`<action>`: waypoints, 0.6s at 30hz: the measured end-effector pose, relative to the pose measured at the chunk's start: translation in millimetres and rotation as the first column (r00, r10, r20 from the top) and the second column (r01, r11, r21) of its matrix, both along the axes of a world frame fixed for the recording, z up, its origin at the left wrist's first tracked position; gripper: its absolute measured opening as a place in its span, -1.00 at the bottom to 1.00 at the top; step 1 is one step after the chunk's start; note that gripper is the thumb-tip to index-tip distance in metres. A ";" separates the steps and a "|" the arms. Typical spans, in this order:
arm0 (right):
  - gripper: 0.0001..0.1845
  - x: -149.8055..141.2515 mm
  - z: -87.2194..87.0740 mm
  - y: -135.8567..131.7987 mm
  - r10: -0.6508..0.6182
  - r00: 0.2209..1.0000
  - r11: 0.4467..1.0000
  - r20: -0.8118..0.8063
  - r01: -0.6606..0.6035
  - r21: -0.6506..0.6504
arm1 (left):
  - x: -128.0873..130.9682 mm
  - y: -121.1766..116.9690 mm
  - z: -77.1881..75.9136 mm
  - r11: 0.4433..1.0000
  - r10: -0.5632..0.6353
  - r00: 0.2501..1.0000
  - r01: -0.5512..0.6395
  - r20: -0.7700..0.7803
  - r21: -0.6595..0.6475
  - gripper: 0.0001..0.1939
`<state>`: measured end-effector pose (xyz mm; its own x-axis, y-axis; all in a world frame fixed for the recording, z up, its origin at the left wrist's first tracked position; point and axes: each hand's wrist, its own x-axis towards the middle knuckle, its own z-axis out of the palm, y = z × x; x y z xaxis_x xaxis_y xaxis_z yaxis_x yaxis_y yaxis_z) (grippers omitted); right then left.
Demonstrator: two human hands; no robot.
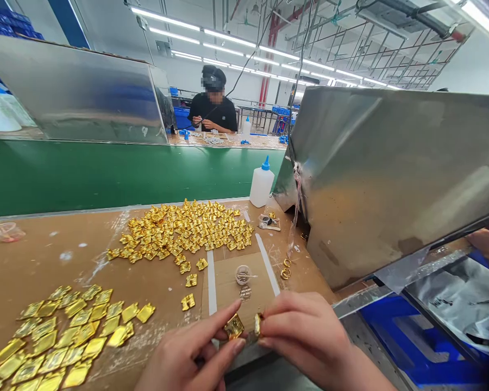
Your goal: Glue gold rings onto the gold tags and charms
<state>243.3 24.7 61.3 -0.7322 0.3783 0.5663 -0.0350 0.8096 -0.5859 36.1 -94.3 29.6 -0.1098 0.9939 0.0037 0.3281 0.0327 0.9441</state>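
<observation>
Gold gleams at the bottom centre of the head view: your left hand (199, 347) pinches a gold piece (233, 327) between thumb and forefinger, and your right hand (305, 326), fingertips drawn together, grips a second piece (258, 324) turned edge-on, the two near but apart! Just above, a small clear cup (243, 275) sits on the cardboard (224, 271). A heap of gold pieces (187, 231) fills the middle, flat gold pieces (65, 336) crowd your lower left, and a blue-tipped bottle (262, 187) stands upright right of the heap.
</observation>
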 end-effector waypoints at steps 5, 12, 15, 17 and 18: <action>-0.79 2.4 21.5 1.9 -0.121 0.892 0.820 0.436 -0.158 0.551 | -1.4 4.0 0.7 0.997 -0.043 0.996 0.038 -0.075 -0.061 -0.62; -0.95 -8.6 24.5 -2.1 -0.115 0.796 0.701 0.594 -0.358 0.617 | 1.0 12.3 1.6 0.972 -0.171 0.979 0.149 -0.110 -0.181 -0.65; -0.93 -13.0 21.6 -6.7 -0.131 0.798 0.686 0.588 -0.356 0.635 | 5.0 13.7 5.6 0.981 -0.151 0.984 0.138 -0.093 -0.136 -0.68; -0.91 -15.4 19.1 -8.6 -0.157 0.803 0.675 0.575 -0.338 0.656 | 7.2 14.0 8.0 0.989 -0.127 0.989 0.120 -0.079 -0.088 -0.66; -0.89 -16.2 17.8 -9.0 -0.167 0.805 0.669 0.569 -0.331 0.665 | 8.1 14.0 8.7 0.991 -0.121 0.990 0.115 -0.075 -0.072 -0.65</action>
